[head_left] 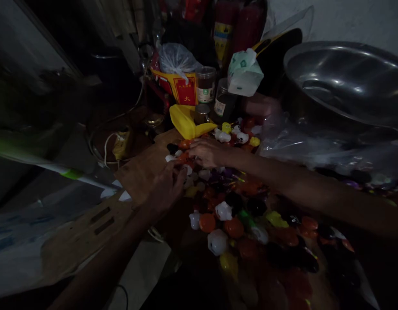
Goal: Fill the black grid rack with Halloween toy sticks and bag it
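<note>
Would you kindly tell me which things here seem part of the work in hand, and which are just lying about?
Seemingly in the work:
small glossy pieces
left hand and right hand, at the pieces

Seemingly just lying about:
metal basin
tissue packet
yellow power strip
lidded jar

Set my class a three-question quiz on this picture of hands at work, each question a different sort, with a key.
1. The left hand and right hand are among: A) small coloured trinkets; B) tissue sheets; C) power plugs.
2. True or false: the metal basin is left of the tissue pack in the picture.
3. Fill in: the scoop-shaped thing beyond the hands is ____.
Key: 1 A; 2 false; 3 yellow.
</note>
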Motion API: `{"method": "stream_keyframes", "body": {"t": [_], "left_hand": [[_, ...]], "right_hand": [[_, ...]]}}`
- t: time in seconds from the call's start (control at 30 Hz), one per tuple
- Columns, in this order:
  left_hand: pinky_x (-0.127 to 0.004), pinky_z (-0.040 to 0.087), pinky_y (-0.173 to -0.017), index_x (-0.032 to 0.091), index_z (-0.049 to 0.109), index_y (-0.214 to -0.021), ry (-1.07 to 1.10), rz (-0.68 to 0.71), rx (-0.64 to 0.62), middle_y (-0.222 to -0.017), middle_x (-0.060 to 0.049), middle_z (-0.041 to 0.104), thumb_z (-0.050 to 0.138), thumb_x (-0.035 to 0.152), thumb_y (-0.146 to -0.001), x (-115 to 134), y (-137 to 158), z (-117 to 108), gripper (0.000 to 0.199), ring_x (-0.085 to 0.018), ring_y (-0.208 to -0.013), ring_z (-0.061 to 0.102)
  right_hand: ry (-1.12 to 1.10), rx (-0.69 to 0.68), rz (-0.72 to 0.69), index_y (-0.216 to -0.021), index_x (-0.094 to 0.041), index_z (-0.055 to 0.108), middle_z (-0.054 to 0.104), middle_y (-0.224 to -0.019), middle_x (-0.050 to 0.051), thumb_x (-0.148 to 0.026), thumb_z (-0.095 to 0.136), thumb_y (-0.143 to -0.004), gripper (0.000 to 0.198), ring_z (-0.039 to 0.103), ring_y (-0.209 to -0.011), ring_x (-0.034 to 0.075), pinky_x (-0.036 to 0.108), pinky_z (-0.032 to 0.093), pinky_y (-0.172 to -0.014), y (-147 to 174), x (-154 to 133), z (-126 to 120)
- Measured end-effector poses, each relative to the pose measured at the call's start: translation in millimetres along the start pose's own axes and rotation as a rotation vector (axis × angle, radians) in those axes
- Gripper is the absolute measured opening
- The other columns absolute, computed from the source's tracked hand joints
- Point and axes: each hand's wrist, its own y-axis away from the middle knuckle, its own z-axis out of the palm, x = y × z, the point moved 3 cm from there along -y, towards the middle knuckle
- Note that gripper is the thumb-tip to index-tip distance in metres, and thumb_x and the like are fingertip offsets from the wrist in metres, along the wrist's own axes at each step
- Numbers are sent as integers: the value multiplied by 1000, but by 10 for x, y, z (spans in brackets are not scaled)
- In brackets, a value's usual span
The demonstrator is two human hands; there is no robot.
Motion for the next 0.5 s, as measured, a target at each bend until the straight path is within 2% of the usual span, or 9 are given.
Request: {"method": "stream_keyframes", "body": {"t": [0.13,0.27,0.37,0.43,0.5], "left_hand": [[-42,60,-83,23,62,-118,49,-210,-35,-106,-10,76,63,47,-90,107,-58,15,37,-28,-94,74],[-40,59,-92,22,62,-118,105,-243,-43,-113,-11,76,48,48,-97,82,-13,9,36,-26,-102,74],[-42,57,-96,21,63,-116,105,-256,-35,-113,-12,75,32,46,-103,70,44,-10,41,-26,-105,73],[-44,56,-95,20,64,-117,92,-212,-73,-112,-13,75,28,47,-105,133,48,-21,47,-27,-104,72],[-43,56,-93,19,65,-119,78,-127,-143,-114,-12,74,29,48,-106,237,19,-26,49,-27,-105,70]], "right_hand": [[-50,-9,13,-110,-16,74,68,-120,11,-5,58,-81,35,59,-112,25,37,46,-98,-24,-20,218],[-79,64,-17,-111,-15,74,66,-118,13,-9,58,-85,32,57,-111,26,39,43,-100,96,18,266],[-119,160,58,-112,-13,73,65,-121,12,-17,65,-87,27,56,-113,26,40,42,-99,231,44,68],[-118,187,175,-111,-10,73,68,-115,10,-22,72,-86,27,57,-117,27,42,41,-102,358,20,-159],[-108,157,327,-108,-6,74,70,-106,7,-21,76,-84,28,60,-117,27,45,40,-104,546,-24,-408]]}}
